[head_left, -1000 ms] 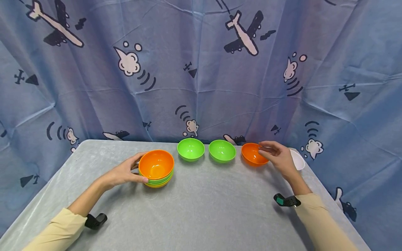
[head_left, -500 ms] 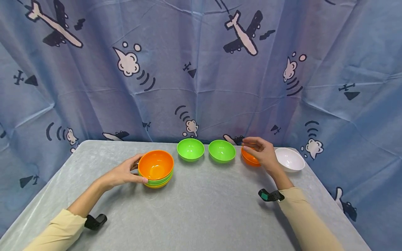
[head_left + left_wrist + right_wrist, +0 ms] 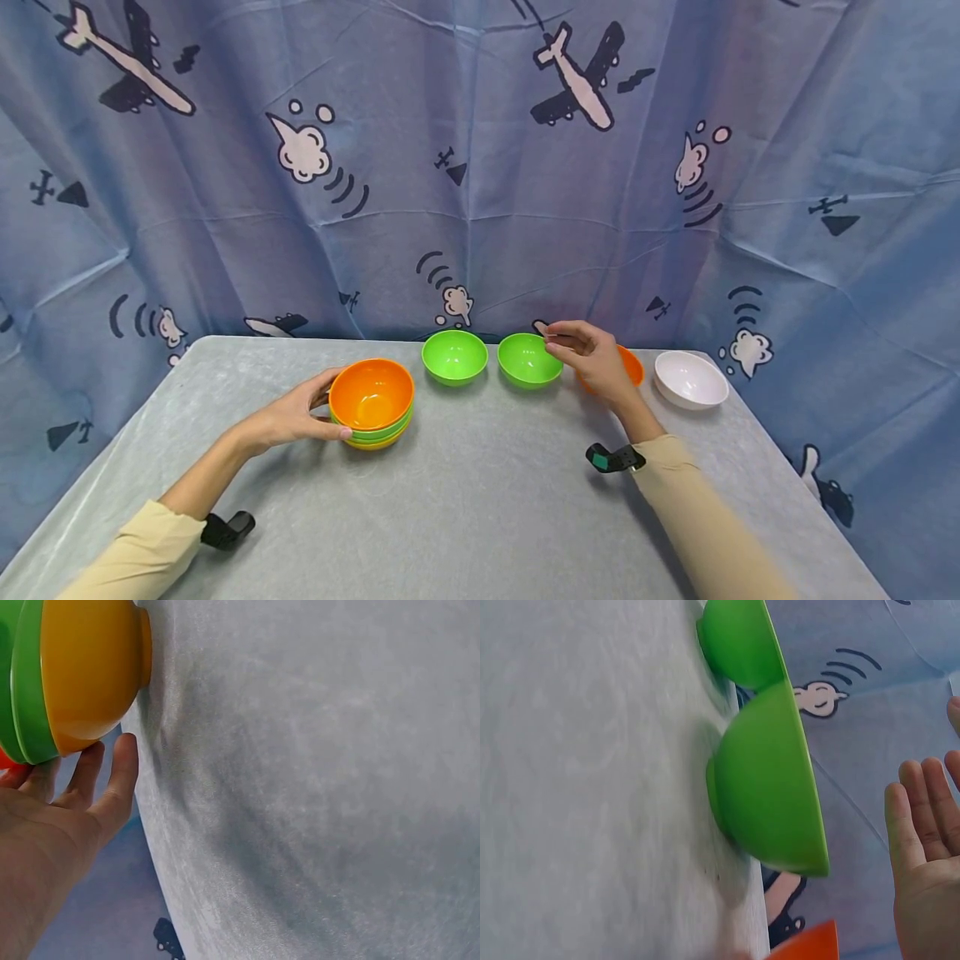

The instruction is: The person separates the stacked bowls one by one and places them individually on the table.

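My left hand (image 3: 288, 418) holds a stack of bowls from its left side, thumb at the front and fingers behind. An orange bowl (image 3: 371, 398) tops the stack, with green bowls (image 3: 386, 434) under it and a yellow bowl (image 3: 369, 446) at the bottom. In the left wrist view the fingers (image 3: 120, 776) lie against the stack's side. My right hand (image 3: 592, 362) hovers with loosely bent fingers and nothing in it. Its fingertips overlap the right edge of a green bowl (image 3: 527, 364), and it partly hides a second orange bowl (image 3: 633, 365) behind it.
Another green bowl (image 3: 454, 358) stands along the back of the grey-covered table (image 3: 465, 508), left of the first. A white bowl (image 3: 690, 381) stands at the far right. A blue curtain (image 3: 390, 167) with plane prints hangs right behind the table.
My right hand has moved left, from over the right side of the orange bowl to the right edge of the green one, uncovering the white bowl. The left hand and stack have stayed put.
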### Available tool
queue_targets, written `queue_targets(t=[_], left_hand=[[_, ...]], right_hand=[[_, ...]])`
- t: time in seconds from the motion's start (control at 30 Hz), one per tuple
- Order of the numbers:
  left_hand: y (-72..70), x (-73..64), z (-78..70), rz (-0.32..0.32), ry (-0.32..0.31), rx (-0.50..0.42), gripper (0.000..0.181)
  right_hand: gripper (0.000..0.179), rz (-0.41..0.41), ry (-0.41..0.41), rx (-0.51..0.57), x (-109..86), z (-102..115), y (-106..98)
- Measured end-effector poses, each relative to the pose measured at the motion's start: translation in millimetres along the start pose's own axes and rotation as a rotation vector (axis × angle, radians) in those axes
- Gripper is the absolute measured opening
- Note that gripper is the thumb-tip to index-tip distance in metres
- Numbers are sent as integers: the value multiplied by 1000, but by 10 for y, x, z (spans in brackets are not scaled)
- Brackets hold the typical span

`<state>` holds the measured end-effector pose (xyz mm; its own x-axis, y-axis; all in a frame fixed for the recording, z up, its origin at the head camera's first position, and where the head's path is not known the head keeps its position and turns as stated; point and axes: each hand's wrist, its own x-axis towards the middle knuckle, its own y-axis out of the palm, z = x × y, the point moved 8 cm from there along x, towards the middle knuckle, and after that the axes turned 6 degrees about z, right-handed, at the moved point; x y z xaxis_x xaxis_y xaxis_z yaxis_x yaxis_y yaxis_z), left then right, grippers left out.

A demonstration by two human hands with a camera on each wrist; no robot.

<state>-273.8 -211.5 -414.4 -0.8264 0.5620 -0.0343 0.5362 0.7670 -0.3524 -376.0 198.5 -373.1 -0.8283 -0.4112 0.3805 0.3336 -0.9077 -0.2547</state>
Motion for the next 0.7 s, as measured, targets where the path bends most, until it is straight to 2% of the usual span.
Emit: queue_targets(t=[0.7], left_hand=[[-2,-1,20,14,-10,-8,88]], right_hand=[[34,59,-8,56,199,36,452]])
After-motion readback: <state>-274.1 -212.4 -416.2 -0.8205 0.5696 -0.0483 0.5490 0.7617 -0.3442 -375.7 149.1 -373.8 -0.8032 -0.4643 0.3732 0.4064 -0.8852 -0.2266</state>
